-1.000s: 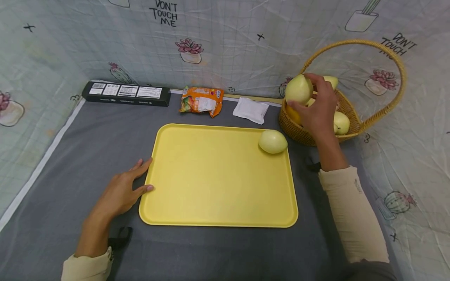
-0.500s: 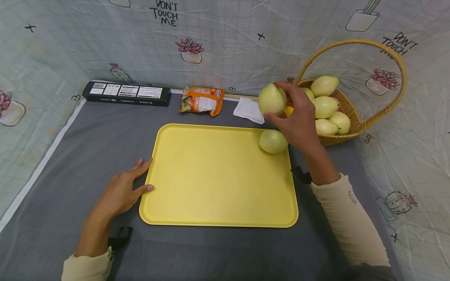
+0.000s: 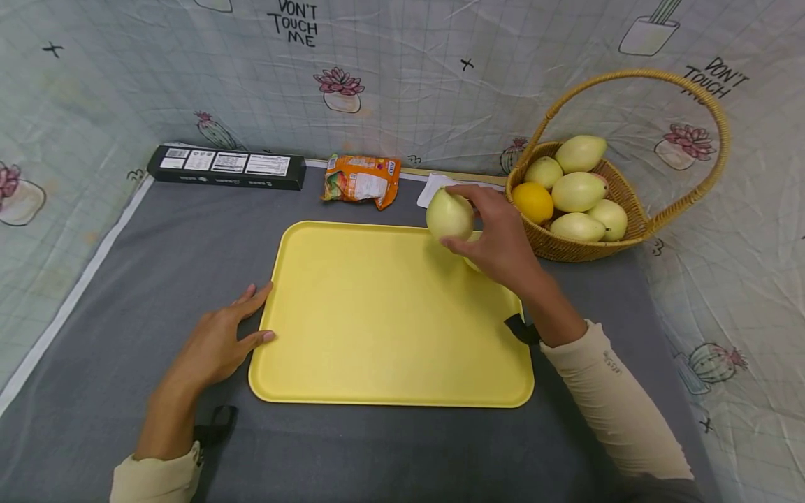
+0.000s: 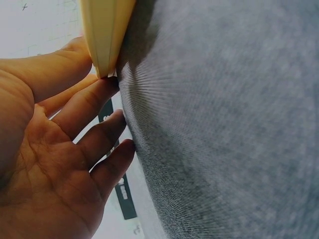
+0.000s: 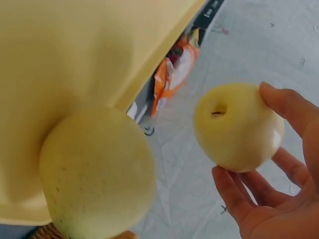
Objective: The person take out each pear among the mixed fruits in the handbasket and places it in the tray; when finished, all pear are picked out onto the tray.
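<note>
My right hand (image 3: 499,241) pinches a pale yellow-green pear (image 3: 449,215) between thumb and fingers, above the tray's far right part. The right wrist view shows the dimpled end of this held pear (image 5: 239,127). Another pear (image 5: 99,174) lies on the yellow tray (image 3: 377,321) at its far right corner; in the head view my right hand mostly covers it. At the tray's left edge my left hand (image 3: 216,346) rests with fingers extended, its thumb and index finger touching the rim. The left wrist view shows that palm (image 4: 55,174) beside the tray edge.
Right of the tray stands a wicker basket (image 3: 553,248) with a tall handle, holding several pears and an orange (image 3: 532,202). Along the back lie a black box (image 3: 226,168), an orange packet (image 3: 361,180) and a white packet (image 3: 434,187), partly hidden.
My right hand has carried the pear left and toward me, from over the basket to above the tray, uncovering the basket's fruit. The left hand has not moved.
</note>
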